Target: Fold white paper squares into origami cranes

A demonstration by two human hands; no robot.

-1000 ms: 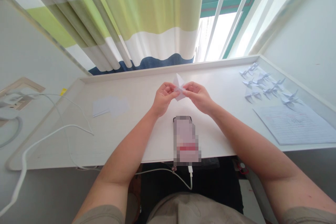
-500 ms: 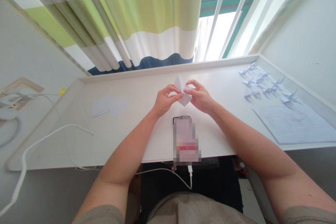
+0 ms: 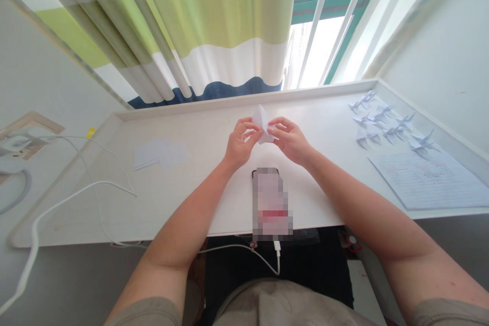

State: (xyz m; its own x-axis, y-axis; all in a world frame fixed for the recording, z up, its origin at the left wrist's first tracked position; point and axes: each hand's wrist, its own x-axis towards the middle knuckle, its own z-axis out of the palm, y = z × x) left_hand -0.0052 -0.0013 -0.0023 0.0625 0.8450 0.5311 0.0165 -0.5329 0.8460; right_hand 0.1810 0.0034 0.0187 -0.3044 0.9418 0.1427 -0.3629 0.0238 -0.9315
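A small folded white paper (image 3: 260,116) is held up above the white desk (image 3: 206,188), a pointed tip at its top. My left hand (image 3: 241,141) pinches its left side between thumb and fingers. On the opposite side, my right hand (image 3: 289,138) grips the paper with thumb and fingertips. The fingers cover part of the lower folds. Just below the hands lies a phone (image 3: 269,188), its screen blurred out, with a white charging cable (image 3: 277,250) plugged into its near end.
Several folded paper cranes (image 3: 424,142) stand at the right, behind a stack of written sheets (image 3: 431,178). Loose white paper squares (image 3: 147,155) lie on the left. A white cable (image 3: 95,183) crosses the desk's left side. Behind the desk hangs a curtain (image 3: 214,15).
The folded paper has turned and its lower point has drawn up, so less of it shows below my fingers. My left hand's fingers have curled slightly; both hands stay in about the same place.
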